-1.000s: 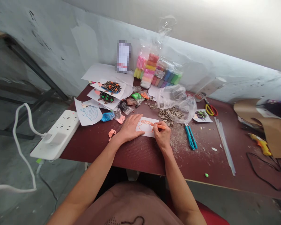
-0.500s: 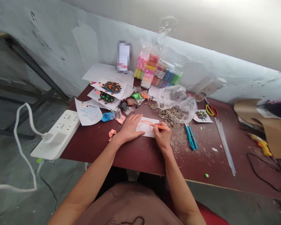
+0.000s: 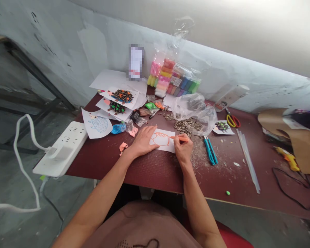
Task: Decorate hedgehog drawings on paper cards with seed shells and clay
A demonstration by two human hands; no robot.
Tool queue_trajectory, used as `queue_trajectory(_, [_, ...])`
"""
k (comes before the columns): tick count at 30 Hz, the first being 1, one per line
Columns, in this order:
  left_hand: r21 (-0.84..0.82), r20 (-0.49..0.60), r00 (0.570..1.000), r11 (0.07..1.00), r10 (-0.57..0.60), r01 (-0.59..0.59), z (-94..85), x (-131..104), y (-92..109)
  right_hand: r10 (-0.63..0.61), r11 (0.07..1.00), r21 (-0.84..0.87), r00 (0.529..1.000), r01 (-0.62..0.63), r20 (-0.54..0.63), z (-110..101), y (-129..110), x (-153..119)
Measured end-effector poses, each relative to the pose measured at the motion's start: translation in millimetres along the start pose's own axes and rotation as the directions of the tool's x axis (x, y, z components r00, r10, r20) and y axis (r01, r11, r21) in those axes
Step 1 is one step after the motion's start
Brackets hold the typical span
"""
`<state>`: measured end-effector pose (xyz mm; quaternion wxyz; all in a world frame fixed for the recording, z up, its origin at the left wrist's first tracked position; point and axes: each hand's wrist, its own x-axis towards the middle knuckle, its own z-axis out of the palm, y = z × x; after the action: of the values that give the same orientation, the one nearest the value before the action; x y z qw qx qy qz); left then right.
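An orange marker [image 3: 180,138] is pinched in my right hand [image 3: 183,148], its tip at the right end of an orange drawing. The drawing, a rounded body with rows of short strokes, is on a small white paper [image 3: 167,148]. My left hand [image 3: 144,141] lies flat with fingers stretched out over the paper's left edge. Pink clay [image 3: 123,147] sits on the table left of that hand, and more pink clay [image 3: 132,130] in clear wrap lies behind it. Beyond the paper is a heap of striped sunflower seeds [image 3: 187,125].
A teal utility knife [image 3: 210,151], scissors [image 3: 232,120] and clear glue sticks [image 3: 248,160] lie to the right, with a yellow glue gun [image 3: 286,158] farther off. Seed-covered hedgehog pictures [image 3: 117,106] and a power strip [image 3: 62,148] are left. Bagged coloured clay [image 3: 174,79] leans on the wall.
My right hand has moved slightly right with the marker, to the right end of the drawn outline. My left hand stays in place on the paper.
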<state>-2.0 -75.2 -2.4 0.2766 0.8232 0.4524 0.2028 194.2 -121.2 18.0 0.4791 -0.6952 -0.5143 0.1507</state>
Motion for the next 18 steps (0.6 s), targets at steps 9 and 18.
queue_trajectory(9, [0.003,0.017,1.0,1.0,-0.008,0.008,-2.8,-0.2,3.0,-0.032,0.999,-0.034,0.998,0.034,0.053,2.5,-3.5,-1.6])
queue_trajectory(18, [0.006,0.011,1.0,1.0,-0.016,0.016,-1.4,0.1,2.7,-0.042,0.998,-0.048,0.998,0.044,0.05,3.1,-4.2,-2.2])
